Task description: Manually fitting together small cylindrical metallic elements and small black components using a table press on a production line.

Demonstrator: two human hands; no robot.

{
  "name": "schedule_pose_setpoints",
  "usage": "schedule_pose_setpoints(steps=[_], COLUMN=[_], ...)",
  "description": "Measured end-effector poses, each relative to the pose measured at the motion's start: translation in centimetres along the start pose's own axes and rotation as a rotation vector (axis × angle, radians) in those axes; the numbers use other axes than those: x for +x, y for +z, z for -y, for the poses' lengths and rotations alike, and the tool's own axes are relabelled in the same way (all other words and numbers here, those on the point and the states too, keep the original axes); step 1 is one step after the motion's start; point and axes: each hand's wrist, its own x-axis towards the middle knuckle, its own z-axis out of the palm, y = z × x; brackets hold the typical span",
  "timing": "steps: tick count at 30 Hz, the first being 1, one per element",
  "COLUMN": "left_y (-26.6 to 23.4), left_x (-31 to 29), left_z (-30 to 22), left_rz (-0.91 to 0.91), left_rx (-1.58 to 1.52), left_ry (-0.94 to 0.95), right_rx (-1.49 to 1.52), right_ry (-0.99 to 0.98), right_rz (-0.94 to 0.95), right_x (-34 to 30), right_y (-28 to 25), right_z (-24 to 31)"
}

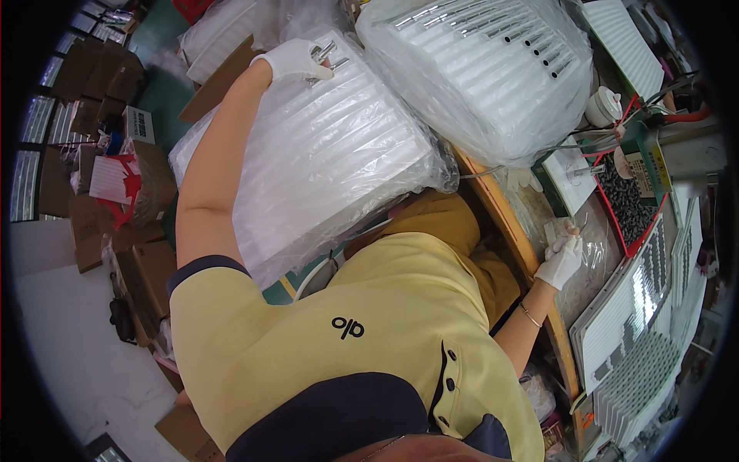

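My left hand (pixel 291 61), in a white glove, reaches out over a ridged white foam tray (pixel 323 165) wrapped in clear plastic. Its fingers are closed around short shiny metal tubes (pixel 326 51) at the tray's far end. On the workbench (pixel 512 219) to the right, my right hand (pixel 560 262) also wears a white glove, with bare fingertips. Those fingers are pinched together beside a thin, shiny piece too small to name. Clear plastic film (pixel 596 252) lies next to this hand.
A second plastic-wrapped foam tray (pixel 493 100) holds several metal tubes in rows. Beyond my right hand stand a red-rimmed bin of small dark parts (pixel 627 200), a white block (pixel 568 181) and perforated white trays (pixel 635 385). Cardboard boxes (pixel 150 285) are stacked at left.
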Motion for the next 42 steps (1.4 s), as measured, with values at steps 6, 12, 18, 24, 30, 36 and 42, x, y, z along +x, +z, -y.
schedule_pose_setpoints(steps=[6, 12, 18, 24, 30, 36, 42], left_y=[1.7, 1.8, 2.0, 2.1, 3.0, 4.6, 5.9], left_x=[1.9, 2.6, 2.2, 1.8, 1.8, 1.9, 4.6], left_z=[-1.5, -2.4, -1.9, -2.6, -2.5, -3.0, 0.9], left_rz=[0.111, 0.177, 0.089, 0.056, 0.035, -0.295, -0.676], left_rx=[0.053, 0.330, 0.284, 0.330, 0.366, 0.383, 0.227], left_ry=[0.000, -0.037, 0.145, 0.018, -0.048, -0.174, -0.064], right_rx=[0.051, 0.052, 0.061, 0.060, 0.053, 0.088, 0.087], right_ry=[0.063, 0.092, 0.100, 0.089, 0.071, 0.079, 0.066], right_rz=[-0.022, -0.027, -0.004, -0.005, 0.003, -0.007, 0.000], right_x=[0.1, 0.2, 0.5, 0.4, 0.3, 0.2, 0.4], right_y=[0.2, 0.2, -0.1, -0.1, -0.2, 0.1, -0.4], right_z=[0.5, 0.5, 0.2, 0.1, 0.1, 0.4, -0.1])
